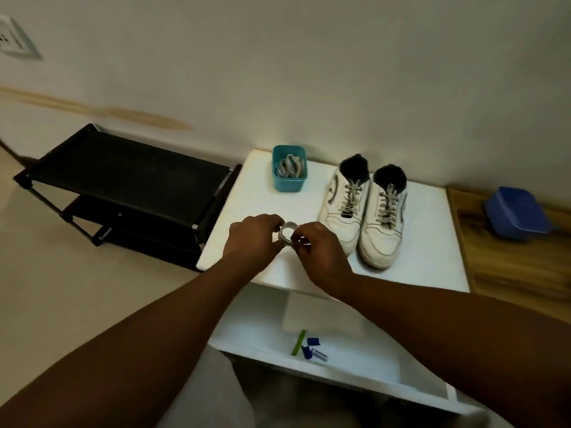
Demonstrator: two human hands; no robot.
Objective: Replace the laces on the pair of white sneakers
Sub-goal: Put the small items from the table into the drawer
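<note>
White tabletop (417, 242): 2 hands, left (251, 239) and right (321, 254), pinch a small ring (289, 231) beside laced sneakers (363, 211).

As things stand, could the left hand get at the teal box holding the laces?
Probably yes: the teal box stands open-topped beyond the left hand with bare tabletop between, though that hand now pinches a small white roll.
</note>
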